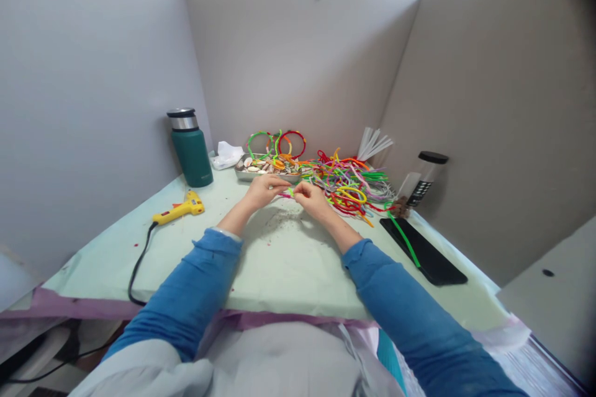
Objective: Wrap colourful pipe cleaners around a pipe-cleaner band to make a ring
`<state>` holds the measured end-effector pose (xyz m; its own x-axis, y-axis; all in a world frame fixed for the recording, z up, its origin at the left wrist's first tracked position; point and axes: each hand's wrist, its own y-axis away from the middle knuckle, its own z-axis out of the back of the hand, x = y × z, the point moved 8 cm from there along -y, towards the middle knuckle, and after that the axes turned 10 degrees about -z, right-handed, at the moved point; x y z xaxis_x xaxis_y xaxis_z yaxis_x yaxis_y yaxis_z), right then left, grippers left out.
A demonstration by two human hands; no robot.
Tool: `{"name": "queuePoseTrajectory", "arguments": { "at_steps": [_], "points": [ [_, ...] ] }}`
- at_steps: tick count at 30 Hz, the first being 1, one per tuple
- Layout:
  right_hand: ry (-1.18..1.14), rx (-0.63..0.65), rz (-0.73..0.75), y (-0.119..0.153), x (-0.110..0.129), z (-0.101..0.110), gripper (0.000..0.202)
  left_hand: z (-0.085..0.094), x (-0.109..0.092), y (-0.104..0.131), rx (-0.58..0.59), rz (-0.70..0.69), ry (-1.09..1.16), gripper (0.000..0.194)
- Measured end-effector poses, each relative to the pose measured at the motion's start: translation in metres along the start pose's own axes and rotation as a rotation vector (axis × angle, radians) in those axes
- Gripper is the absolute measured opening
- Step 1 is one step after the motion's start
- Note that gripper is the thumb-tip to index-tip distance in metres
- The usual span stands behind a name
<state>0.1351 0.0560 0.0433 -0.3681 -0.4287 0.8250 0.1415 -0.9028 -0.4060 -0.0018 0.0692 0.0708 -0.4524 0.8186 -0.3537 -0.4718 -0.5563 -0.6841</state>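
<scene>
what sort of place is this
Probably a craft workstation: tall grey panels stand around a pale green-covered table bearing a yellow plastic glue gun and a heap of multicoloured fuzzy stems.

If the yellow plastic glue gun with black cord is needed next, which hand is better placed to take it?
The left hand, probably: the glue gun lies to the left, and the right hand is farther away. Both hands are busy at a small yellow-green piece.

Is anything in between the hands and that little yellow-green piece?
Nothing visible. The right hand pinches the yellow-green piece, and the left hand is close beside it; whether that one touches is unclear.
</scene>
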Motion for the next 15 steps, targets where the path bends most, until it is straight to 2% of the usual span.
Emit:
{"name": "queuePoseTrajectory", "arguments": {
  "at_steps": [3,6,15],
  "points": [
    [-0.031,0.020,0.007,0.000,0.002,0.000,0.007,0.001,0.010,0.002,-0.024,0.174,0.178,0.027],
    [-0.050,0.052,0.016,0.001,0.003,-0.001,0.007,-0.001,0.013,0.006,-0.001,0.293,0.293,0.030],
    [-0.110,0.115,0.029,-0.001,0.003,0.002,0.007,-0.007,0.021,0.015,0.055,0.450,0.454,0.034]
  ]
}}
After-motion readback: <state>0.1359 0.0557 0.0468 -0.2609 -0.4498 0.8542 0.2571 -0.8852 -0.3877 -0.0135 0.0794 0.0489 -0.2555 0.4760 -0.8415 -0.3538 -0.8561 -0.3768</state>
